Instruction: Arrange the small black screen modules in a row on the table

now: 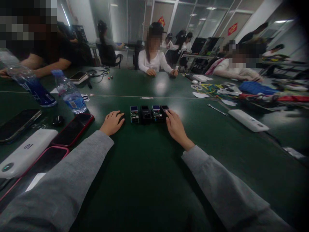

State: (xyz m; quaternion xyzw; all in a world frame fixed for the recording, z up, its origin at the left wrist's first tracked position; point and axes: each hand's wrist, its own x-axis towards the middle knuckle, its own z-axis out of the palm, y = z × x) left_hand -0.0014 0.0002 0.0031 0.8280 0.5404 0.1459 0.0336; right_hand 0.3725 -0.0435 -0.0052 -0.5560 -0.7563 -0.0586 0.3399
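Observation:
A short row of small electronic modules [149,113], some with blue screens and some black, lies on the green table [149,180] straight ahead. My left hand [112,122] rests palm down just left of the row, fingers curled over a small dark piece at its fingertips. My right hand [175,127] lies at the right end of the row, its fingers touching the last black module [164,109]. Both arms wear grey sleeves.
To the left lie two phones in red and pink cases [73,129], a white power bank [24,153], another phone [18,124] and two water bottles [70,95]. Right: a white power bank [248,120], cables and tools. Other people sit at the far side.

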